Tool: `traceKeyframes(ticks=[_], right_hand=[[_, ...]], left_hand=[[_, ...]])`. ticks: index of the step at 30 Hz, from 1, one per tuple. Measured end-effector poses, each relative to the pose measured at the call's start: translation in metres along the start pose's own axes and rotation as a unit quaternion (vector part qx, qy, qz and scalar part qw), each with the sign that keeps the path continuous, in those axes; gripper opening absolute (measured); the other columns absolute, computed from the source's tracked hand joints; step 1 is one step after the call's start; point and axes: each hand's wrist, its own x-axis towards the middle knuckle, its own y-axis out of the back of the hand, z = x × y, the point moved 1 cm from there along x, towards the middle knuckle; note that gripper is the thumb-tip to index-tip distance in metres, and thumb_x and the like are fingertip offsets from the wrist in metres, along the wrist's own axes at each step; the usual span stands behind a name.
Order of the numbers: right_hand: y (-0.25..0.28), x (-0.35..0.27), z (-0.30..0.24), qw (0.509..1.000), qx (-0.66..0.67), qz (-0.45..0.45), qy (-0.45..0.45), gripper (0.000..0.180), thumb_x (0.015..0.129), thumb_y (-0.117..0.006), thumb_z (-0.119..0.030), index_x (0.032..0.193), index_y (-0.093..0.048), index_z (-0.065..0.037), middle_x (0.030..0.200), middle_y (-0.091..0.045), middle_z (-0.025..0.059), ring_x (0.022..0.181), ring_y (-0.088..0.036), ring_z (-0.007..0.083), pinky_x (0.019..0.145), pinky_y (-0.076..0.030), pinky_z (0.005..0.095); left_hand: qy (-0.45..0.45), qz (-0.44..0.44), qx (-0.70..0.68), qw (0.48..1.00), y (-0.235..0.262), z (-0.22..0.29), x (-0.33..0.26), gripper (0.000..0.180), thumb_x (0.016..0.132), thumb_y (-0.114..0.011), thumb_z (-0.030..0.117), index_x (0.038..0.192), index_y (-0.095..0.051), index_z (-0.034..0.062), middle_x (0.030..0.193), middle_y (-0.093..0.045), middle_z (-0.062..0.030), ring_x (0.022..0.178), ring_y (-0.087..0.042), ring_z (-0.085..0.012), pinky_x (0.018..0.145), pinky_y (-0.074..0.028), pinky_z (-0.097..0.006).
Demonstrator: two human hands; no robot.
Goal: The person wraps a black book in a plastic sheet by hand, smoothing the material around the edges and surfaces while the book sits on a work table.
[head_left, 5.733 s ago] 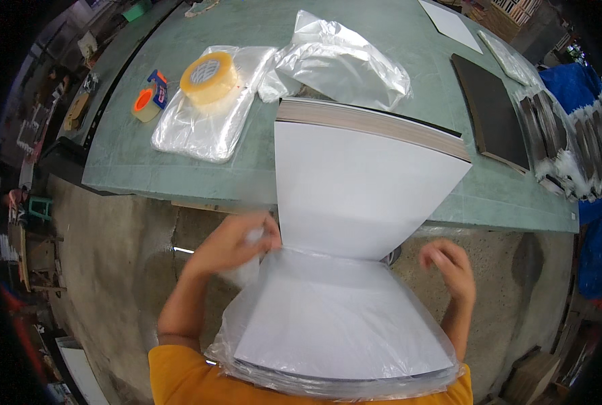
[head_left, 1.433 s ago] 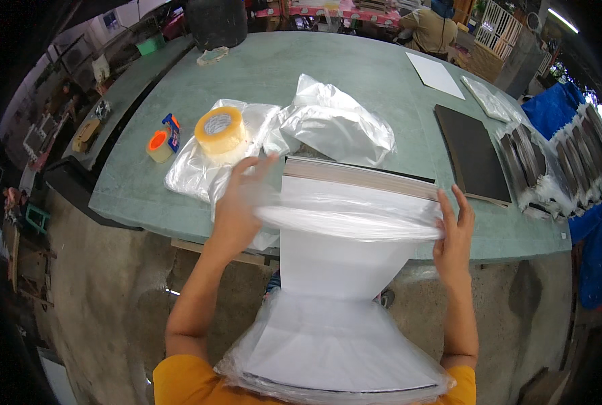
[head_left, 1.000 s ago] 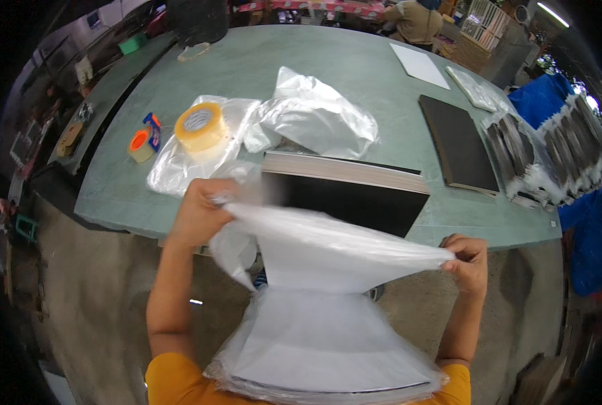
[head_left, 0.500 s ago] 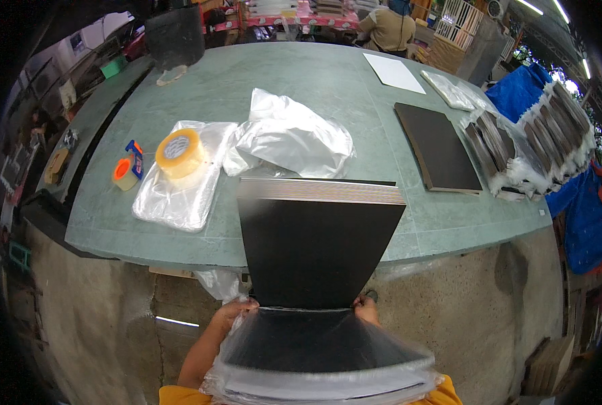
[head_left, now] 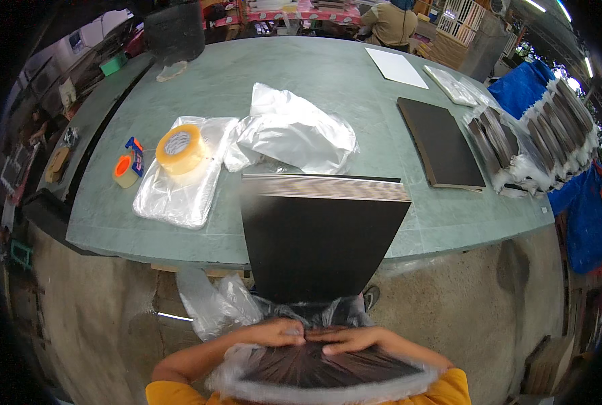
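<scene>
My left hand (head_left: 277, 332) and my right hand (head_left: 345, 339) meet close to my body, fingers closed on clear plastic film (head_left: 341, 307) that bunches up between them. The film's folds fan out from my grip over a dark flat pack (head_left: 314, 368) held against me, its near edge wrapped in cloudy plastic. Just beyond my hands a thick stack of black boards (head_left: 321, 243) leans upright at the table's near edge, its pale layered edges facing up. The foot of that stack is hidden behind the film.
On the green table (head_left: 301, 61) lie crumpled plastic (head_left: 294, 135), a flat pile of clear bags (head_left: 179, 206), a roll of tape (head_left: 179, 150), a small tape dispenser (head_left: 128, 165), a black board stack (head_left: 442, 145) and a white sheet (head_left: 397, 67). Wrapped packs (head_left: 537, 138) stand right.
My hands have come inward from the pack's two sides to the middle, drawing the film together into a bunch. Loose plastic now spreads out at the left below the table edge.
</scene>
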Motion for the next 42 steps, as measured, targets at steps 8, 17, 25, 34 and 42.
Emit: traceKeyframes(ticks=[8,17,25,34,42], right_hand=[[0.066,0.023,-0.090,0.957,-0.117,0.261,0.058,0.054,0.078,-0.057,-0.040,0.103,-0.048,0.006,0.100,-0.054,0.0220,0.096,-0.052,0.0273,0.084,-0.039,0.0369],[0.084,-0.020,-0.139,0.923,0.160,0.325,0.130,0.036,0.072,-0.067,-0.012,0.102,-0.051,0.000,0.092,-0.057,0.0018,0.083,-0.052,0.0080,0.071,-0.043,0.0233],[0.092,-0.033,-0.142,0.793,0.215,0.534,0.201,0.018,0.071,-0.066,-0.011,0.085,-0.062,0.000,0.074,-0.062,0.0029,0.066,-0.056,0.0072,0.061,-0.045,0.0217],[0.088,-0.046,-0.146,0.838,0.119,0.529,0.062,0.014,0.069,-0.069,-0.014,0.067,-0.060,-0.004,0.064,-0.057,-0.0018,0.059,-0.049,0.0038,0.053,-0.039,0.0194],[0.098,-0.057,-0.121,0.754,0.371,0.464,0.282,0.018,0.072,-0.066,-0.015,0.083,-0.059,-0.003,0.077,-0.060,0.0051,0.064,-0.056,0.0117,0.055,-0.045,0.0232]], left_hand=[[-0.212,0.298,0.036,0.930,0.064,0.102,0.046,0.036,0.082,-0.052,0.035,0.095,-0.051,0.0019,0.087,-0.053,-0.0096,0.083,-0.051,-0.0180,0.074,-0.041,-0.031],[-0.213,0.369,-0.215,0.879,0.119,0.166,-0.018,0.066,0.062,-0.071,0.003,0.119,-0.037,0.0048,0.070,-0.054,-0.0020,0.065,-0.052,-0.0066,0.061,-0.042,-0.018],[-0.150,0.363,-0.019,0.920,0.106,0.149,-0.013,0.059,0.063,-0.073,0.007,0.114,-0.044,0.0079,0.063,-0.045,0.0029,0.058,-0.041,-0.0030,0.053,-0.033,-0.017],[-0.205,0.485,0.241,0.815,0.093,0.175,-0.021,0.047,0.063,-0.072,0.009,0.106,-0.052,0.0057,0.074,-0.052,-0.0015,0.065,-0.048,-0.0069,0.057,-0.039,-0.020],[-0.101,0.498,0.037,0.860,0.099,0.082,-0.032,0.009,0.076,-0.056,0.010,0.078,-0.061,0.0021,0.072,-0.053,-0.0049,0.068,-0.050,-0.0123,0.061,-0.040,-0.026]])
